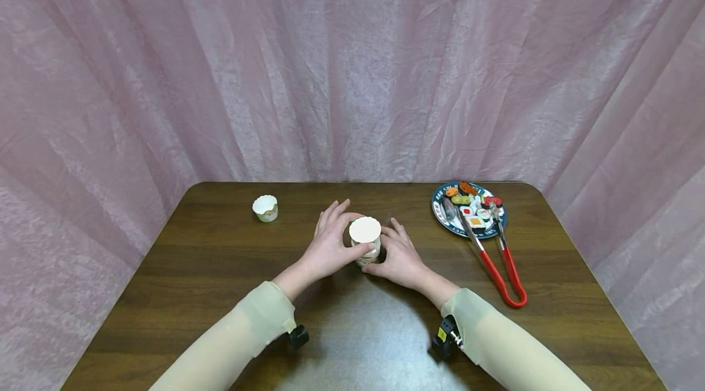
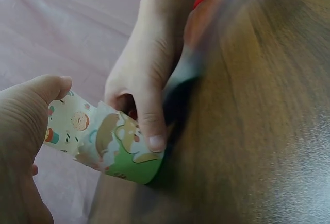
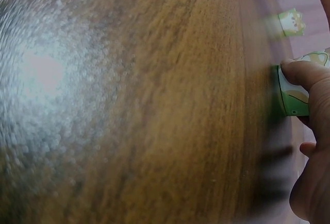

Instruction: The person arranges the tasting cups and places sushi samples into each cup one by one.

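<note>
Left wrist view: left hand (image 2: 23,126), grip at cup width, pinches upper cup (image 2: 77,121); right hand (image 2: 139,74), likewise curled, holds green lower cup (image 2: 131,154) beneath, mid-table (image 1: 220,293). Hazard: overtight squeezing could crumple thin-looking walls; snug nesting could drag both. Outlying: third cup (image 1: 267,210), left rear.

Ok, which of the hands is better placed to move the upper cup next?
Likely the left hand: it grips the upper cup, while the right hand holds the lower cup beneath.

text: none legible | plate (image 1: 437,210) rim: white lettering on blue, too small to read | right wrist camera (image 1: 443,348): small yellow label (image 1: 442,335), wording unreadable
</note>
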`<state>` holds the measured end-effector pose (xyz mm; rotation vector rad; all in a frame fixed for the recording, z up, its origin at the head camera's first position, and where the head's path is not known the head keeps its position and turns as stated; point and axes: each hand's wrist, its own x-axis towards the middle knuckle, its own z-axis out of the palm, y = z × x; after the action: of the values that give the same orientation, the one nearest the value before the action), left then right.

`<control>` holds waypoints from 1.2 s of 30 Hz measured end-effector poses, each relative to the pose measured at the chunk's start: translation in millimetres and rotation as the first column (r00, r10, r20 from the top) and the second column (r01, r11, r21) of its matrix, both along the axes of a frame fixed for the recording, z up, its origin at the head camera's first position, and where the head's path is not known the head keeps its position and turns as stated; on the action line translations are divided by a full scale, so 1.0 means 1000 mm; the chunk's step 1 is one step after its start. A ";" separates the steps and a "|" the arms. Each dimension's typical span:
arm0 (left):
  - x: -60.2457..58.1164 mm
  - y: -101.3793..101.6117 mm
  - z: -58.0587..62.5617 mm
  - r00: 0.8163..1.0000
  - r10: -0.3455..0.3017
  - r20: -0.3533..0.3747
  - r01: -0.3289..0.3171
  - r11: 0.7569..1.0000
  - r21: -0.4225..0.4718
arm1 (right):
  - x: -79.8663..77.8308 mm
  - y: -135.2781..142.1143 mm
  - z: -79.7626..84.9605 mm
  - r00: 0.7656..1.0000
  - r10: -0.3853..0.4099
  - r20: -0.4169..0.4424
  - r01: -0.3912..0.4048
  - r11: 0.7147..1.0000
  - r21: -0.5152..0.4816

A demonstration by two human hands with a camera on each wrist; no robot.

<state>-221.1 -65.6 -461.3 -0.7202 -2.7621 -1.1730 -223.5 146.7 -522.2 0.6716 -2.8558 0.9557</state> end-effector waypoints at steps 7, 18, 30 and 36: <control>-0.001 -0.002 0.010 1.000 0.011 -0.003 -0.011 1.000 -0.004 | 0.000 -0.001 0.001 1.000 -0.016 0.025 0.015 1.000 0.016; -0.014 -0.017 0.020 0.996 0.057 -0.063 -0.058 0.998 -0.016 | 0.001 -0.002 0.002 0.998 -0.042 0.052 0.041 0.999 0.031; -0.031 -0.050 0.022 0.989 0.137 -0.062 -0.141 0.989 -0.053 | 0.002 -0.002 0.002 0.998 -0.048 0.052 0.047 0.999 0.019; -0.042 -0.068 0.016 0.980 0.172 -0.100 -0.183 0.977 -0.110 | 0.003 -0.002 0.002 0.998 -0.044 0.043 0.044 0.999 0.010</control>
<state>-263.0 -133.3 -445.4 -0.5079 -2.7709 -0.9269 -220.4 144.7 -520.3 0.5931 -2.9014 0.9635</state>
